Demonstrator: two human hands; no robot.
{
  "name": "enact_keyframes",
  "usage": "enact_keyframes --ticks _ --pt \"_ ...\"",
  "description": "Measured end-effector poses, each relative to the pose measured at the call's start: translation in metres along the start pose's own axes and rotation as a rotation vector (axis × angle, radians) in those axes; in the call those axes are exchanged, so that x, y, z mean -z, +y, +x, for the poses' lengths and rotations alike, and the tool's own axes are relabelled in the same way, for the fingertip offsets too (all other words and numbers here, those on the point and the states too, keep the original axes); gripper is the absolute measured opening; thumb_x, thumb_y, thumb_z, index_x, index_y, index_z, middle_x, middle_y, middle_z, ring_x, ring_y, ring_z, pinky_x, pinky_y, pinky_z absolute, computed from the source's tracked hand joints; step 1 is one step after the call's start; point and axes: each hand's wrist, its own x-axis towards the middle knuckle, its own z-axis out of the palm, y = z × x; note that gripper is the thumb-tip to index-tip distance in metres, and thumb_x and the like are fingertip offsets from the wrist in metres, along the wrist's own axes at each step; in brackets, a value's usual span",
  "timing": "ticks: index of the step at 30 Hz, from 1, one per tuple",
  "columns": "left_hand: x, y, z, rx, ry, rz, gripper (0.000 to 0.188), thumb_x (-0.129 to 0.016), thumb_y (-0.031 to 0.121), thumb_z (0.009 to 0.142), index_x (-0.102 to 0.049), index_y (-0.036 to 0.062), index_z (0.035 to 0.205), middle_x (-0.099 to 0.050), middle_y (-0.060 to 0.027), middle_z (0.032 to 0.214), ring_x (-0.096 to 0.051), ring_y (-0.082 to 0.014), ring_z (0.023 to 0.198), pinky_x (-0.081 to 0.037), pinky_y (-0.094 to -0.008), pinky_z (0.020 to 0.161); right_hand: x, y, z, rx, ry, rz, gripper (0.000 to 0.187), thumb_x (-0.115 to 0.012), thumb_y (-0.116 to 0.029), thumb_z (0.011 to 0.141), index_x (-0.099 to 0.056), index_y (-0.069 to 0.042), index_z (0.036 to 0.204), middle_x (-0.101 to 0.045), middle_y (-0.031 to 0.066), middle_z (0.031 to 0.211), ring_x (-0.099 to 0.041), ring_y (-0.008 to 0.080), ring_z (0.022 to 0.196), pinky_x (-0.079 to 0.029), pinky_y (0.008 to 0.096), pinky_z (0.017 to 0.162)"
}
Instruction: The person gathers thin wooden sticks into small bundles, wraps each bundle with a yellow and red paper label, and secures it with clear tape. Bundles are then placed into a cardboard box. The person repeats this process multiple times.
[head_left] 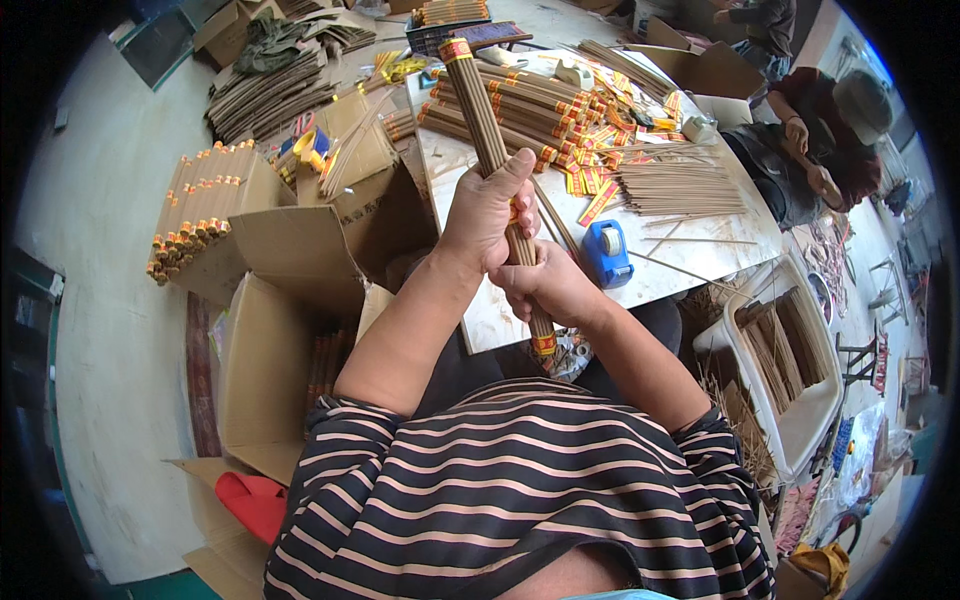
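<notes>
- Bundle of sticks (475, 112): held in both hands, tilted, upper end leaning to the person's left, above the near edge of the white table (482, 322).
- Left hand (487, 212): closed around the middle of the bundle, thumb lying along it.
- Right hand (550, 284): closed around the bundle just below the left hand, toward its lower end.
- Labels on bundle: red-and-yellow band (456, 50) at the upper end, similar band (543, 345) at the lower end; a bit of red also shows by the left fingers. Print on them too small to read.
- Loose paper labels (598, 201): red and yellow, scattered on the table beside a spread of bare sticks (682, 188); lettering not legible.
- Banded bundles (505, 108): piled farther back on the table, ends wrapped in the same colours.
- Tape dispenser (607, 254): blue, on the table, near the right hand.
- More banded bundles (205, 190): stacked at far left, beyond the open cardboard box (250, 365).
- White tub (718, 338): right of the table, brown sheets (775, 350) inside.
</notes>
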Motion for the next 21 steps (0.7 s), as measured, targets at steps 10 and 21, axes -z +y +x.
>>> enact_keyframes --ticks 10,21 --pt "0.029 0.030 -0.011 -0.136 0.110 -0.037 0.030 -0.070 0.026 0.079 -0.047 0.0117 0.066 -0.045 0.0004 0.053 -0.046 -0.0116 0.046 -0.038 -0.0251 0.045 -0.020 0.005 0.016 0.154 -0.157 -0.043 0.036 -0.069 -0.027 0.079 -0.049 -0.001 0.092 -0.054 0.0041 0.078 -0.056 0.0123 0.063 -0.047 0.0244 0.057" --pt "0.136 0.120 -0.124 -0.431 0.422 0.334 0.033 -0.071 0.033 0.077 -0.054 0.0063 0.083 -0.048 -0.0005 0.059 -0.046 -0.0094 0.047 -0.040 -0.0234 0.044 -0.033 0.022 0.028 0.110 -0.096 -0.267 0.040 -0.061 -0.027 0.084 -0.049 -0.002 0.112 -0.059 0.0081 0.096 -0.055 0.0180 0.096 -0.042 0.0330 0.090"
